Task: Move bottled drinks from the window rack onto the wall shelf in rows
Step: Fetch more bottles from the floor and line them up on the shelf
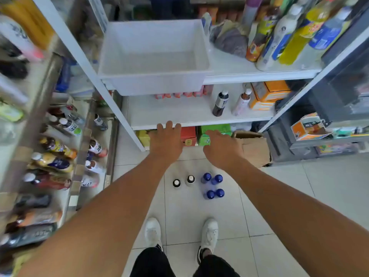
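Both my arms reach forward toward the white wall shelf (189,114). My left hand (166,139) is at the shelf's front edge with fingers straight and holds nothing. My right hand (221,148) hangs loosely below that edge, also holding nothing. On the shelf stand a dark bottle (220,103) and a pale pink bottle (241,102). On the floor below my hands stand two white-capped bottles (183,180) and several blue-capped bottles (213,185). The window rack (79,156) at left holds several bottled drinks lying on their sides.
A white plastic tub (153,56) sits on the upper shelf beside tall bottles (283,35). Orange boxes (267,94) stand at the shelf's right. Red and green cartons (211,132) and a brown paper bag (255,146) sit on the floor level. My white shoes (179,232) are on the tiles.
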A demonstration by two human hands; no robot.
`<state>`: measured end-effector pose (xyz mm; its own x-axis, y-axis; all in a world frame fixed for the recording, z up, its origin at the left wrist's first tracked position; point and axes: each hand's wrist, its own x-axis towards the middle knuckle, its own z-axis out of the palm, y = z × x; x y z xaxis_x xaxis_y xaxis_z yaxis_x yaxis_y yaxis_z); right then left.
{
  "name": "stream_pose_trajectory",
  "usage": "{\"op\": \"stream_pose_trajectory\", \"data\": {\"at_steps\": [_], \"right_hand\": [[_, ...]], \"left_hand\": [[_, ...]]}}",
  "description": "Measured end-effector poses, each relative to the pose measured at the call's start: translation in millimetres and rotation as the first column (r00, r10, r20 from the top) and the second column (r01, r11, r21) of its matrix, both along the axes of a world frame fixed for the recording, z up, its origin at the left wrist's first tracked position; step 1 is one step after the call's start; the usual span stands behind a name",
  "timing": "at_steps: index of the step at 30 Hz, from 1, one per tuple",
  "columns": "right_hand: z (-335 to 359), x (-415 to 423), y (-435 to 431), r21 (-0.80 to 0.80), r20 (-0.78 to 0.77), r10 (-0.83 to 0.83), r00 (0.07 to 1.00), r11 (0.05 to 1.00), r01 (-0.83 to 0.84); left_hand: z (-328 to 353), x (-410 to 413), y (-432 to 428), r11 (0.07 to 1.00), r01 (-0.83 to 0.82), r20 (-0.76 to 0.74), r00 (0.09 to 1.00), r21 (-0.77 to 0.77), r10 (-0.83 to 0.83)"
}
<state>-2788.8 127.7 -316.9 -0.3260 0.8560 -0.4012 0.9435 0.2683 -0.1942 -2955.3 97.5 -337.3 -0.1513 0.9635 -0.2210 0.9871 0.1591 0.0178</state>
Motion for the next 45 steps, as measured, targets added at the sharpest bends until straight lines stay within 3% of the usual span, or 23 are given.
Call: {"op": "stream_pose_trajectory", "data": {"at_steps": [6,11,19,29,34,38,45], "right_hand": [[-116.4,5.1,-1.9,-0.173,0.058,-0.061,0.996,0.983,0.070],[-234.0,-8.6,-12.8,-0.254,0.052,-0.066,0.996,0.964,0.078],[-462.0,-12.6,-34.6,-0.303,-0.013,-0.279,0.960,0.916,0.262],[-676.2,-3.9,-32.7,-0.396,-0.172,-0.544,0.821,0.801,0.448],[-728.0,-10.8,-18.1,-0.424,-0.287,-0.641,0.711,0.751,0.506],[-734.3,-15.1,-19.8,-0.373,-0.298,-0.638,0.711,0.763,0.529],[-635.2,-7.8,-57.4,-0.395,-0.268,-0.643,0.717,0.752,0.527]], "left_hand": [[-117.1,-3.6,-8.9,0.984,-0.012,0.079,0.996,-0.177,0.027],[-228.7,-28.0,-24.7,0.972,-0.023,0.115,0.992,-0.233,0.051],[-439.5,-48.8,-59.3,0.977,-0.023,0.162,0.985,-0.210,0.058],[-656.4,-34.5,-77.1,0.962,-0.114,0.451,0.865,-0.247,0.219],[-709.8,-23.2,-59.0,0.973,-0.199,0.593,0.771,-0.120,0.231],[-723.1,-24.5,-58.3,0.963,-0.255,0.669,0.702,-0.084,0.244],[-643.9,-27.6,-85.2,0.947,-0.314,0.716,0.644,-0.075,0.270]]}}
